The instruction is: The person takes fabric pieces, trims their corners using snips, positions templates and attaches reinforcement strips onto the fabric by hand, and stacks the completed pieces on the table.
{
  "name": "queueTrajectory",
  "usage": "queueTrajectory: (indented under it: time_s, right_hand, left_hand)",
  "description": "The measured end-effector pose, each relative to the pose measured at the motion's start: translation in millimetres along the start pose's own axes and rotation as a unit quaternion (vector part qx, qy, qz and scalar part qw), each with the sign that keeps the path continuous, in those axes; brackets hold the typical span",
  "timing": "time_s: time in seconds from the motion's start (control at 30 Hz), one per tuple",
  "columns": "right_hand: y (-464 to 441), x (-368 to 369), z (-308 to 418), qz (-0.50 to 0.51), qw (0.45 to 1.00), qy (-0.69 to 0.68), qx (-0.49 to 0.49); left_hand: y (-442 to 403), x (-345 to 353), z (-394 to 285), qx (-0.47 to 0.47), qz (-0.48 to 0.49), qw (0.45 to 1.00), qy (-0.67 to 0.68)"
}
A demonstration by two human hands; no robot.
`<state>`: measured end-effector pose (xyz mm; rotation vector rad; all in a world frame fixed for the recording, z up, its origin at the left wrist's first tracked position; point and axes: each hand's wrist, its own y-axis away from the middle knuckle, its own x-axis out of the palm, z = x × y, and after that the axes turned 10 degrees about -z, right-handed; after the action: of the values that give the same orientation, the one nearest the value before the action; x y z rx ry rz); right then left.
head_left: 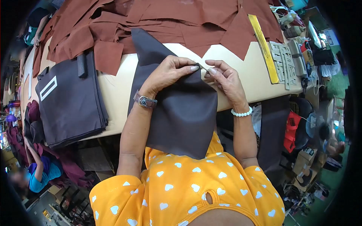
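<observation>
A large dark fabric piece (181, 113) hangs from the table edge over my lap, its upper part lying on the table. My left hand (169, 73), with a brown strap on the wrist, pinches the fabric's edge between thumb and index finger. Close beside it, my right hand (225, 80), with a white bead bracelet, pinches a small thin item (203, 67) at that same edge; what it is cannot be made out. The fingertips of both hands are nearly touching.
Reddish-brown fabric pieces (158, 19) cover the table's far side. A dark fabric stack (71, 101) bearing a white rectangular frame (48, 89) lies left. At right are a yellow ruler (264, 51) and grey slotted templates (283, 64). Another person (45, 173) is at lower left.
</observation>
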<state>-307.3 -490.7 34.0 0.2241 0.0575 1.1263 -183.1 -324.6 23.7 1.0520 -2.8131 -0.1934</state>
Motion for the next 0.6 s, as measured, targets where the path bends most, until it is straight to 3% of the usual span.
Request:
queueTrajectory:
  time_s: [0.6]
  right_hand:
    - [-1.3,0.1,-0.7,-0.011,1.0,0.011,-0.007]
  left_hand:
    - [1.1,1.5,-1.0,0.014,-0.001,1.0,-0.017]
